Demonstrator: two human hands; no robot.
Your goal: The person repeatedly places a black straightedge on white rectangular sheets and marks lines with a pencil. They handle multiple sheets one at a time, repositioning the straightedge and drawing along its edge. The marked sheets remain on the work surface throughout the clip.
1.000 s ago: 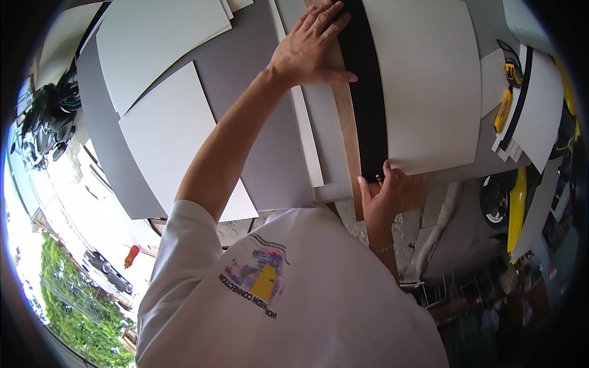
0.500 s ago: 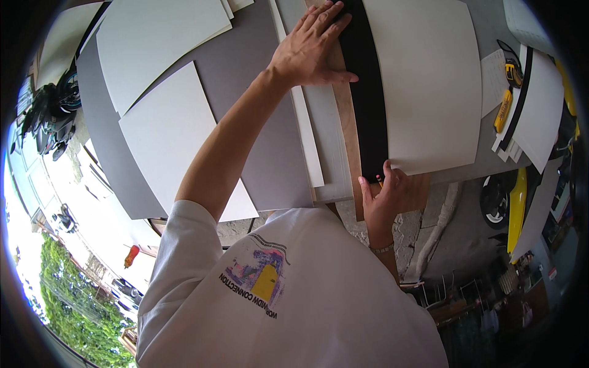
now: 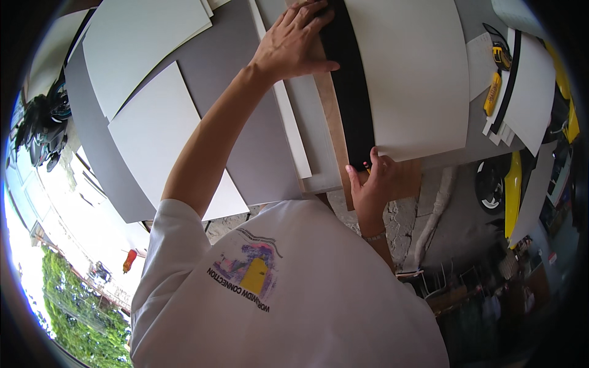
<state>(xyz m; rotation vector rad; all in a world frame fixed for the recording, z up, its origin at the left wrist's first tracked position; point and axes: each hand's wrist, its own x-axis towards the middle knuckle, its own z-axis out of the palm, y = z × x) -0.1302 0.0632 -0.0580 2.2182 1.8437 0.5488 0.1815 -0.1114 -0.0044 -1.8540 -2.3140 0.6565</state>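
My left hand (image 3: 293, 40) lies spread across the upper part of a long black strip (image 3: 351, 104), fingertips on it and on a brown board (image 3: 329, 113) along its left side. My right hand (image 3: 372, 184) is at the strip's lower end, its fingers curled round what looks like a short pencil (image 3: 366, 165), mostly hidden; the index fingertip touches the corner of a large white sheet (image 3: 412, 73). That sheet lies against the strip's right edge. The brown board shows again beneath my right hand.
More white sheets (image 3: 156, 122) lie on a grey board (image 3: 251, 165) to the left, beside a narrow white strip (image 3: 294, 129). At the right are a tape measure (image 3: 500, 55), a yellow cutter (image 3: 492, 92) and cut pieces (image 3: 531, 92). Motorbike parts (image 3: 46, 129) stand far left, a yellow vehicle (image 3: 512, 190) right.
The whole scene sits a little higher and further left in the picture, as the view has shifted. Both hands keep their places on the black strip.
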